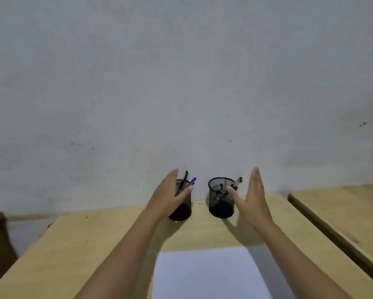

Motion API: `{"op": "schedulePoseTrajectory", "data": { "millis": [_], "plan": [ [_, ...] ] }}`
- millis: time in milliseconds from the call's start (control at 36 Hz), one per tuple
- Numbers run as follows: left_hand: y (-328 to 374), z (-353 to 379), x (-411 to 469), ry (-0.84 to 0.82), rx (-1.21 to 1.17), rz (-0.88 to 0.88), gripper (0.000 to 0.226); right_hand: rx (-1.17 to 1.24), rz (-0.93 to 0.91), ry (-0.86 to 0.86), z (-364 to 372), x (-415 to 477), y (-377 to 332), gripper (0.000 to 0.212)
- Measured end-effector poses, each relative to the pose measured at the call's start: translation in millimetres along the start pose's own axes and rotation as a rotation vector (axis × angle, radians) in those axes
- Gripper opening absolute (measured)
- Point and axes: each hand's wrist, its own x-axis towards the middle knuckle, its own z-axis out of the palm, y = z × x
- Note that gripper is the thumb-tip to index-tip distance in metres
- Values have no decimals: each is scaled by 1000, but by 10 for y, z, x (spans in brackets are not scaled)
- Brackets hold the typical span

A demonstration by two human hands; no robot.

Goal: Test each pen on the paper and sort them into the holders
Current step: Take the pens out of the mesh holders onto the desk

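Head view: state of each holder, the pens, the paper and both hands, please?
Left black mesh holder: upright, holds black pen and blue pen.
Right black mesh holder: upright, holds pens.
White paper sheet: flat, blank.
Left hand: open, around left holder.
Right hand: open, beside right holder.

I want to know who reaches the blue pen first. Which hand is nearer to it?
Left. The left hand wraps its holder, thumb just under the blue pen; the right hand is beyond the other holder.

Left holder half behind left hand; paper cut off below.
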Motion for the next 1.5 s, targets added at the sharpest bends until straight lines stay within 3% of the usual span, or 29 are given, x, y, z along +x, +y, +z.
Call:
{"op": "schedulePoseTrajectory", "data": {
  "millis": [222,556,861,1111,1500],
  "plan": [
    [-73,179,375,-114,9,-43,84,126,98,-78,308,137,87,103],
    [-121,312,552,-39,42,30,72,216,51,11,520,315,53,84],
    [-178,325,645,-31,7,63,58,12,-12,12,639,353,-39,89],
    [-160,354,693,-10,-18,92,55,-57,-103,81,675,402,-202,59],
    [-172,358,745,19,-167,90,25,-60,-155,39,758,612,-277,29]
  ]
}}
